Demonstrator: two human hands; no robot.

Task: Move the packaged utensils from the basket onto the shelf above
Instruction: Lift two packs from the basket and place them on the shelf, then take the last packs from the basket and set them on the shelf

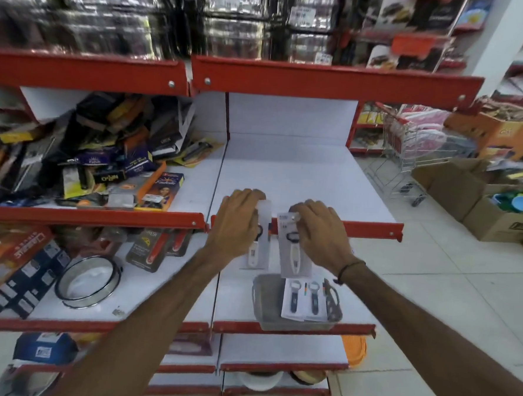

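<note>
1. Heap of boxed and carded goods [109, 158], piled loosely on the left shelf bay.
2. Round metal ring with white centre [91, 282], laid flat one level lower.
3. Orange carton [9, 252], tilted, left of the ring.
4. Red-handled carded tools [156, 246], laid beside the ring.
5. Wire shopping trolley [410, 155], stood in the aisle at right.
6. Cardboard boxes [475, 192], set on the tiled floor.

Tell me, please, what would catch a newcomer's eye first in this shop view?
Two bare hands at centre: the left hand and right hand each hold a carded utensil pack at the edge of the bare white shelf. Below sits a grey basket holding more packs; a jumble of boxed goods fills the shelf on the left.
</note>
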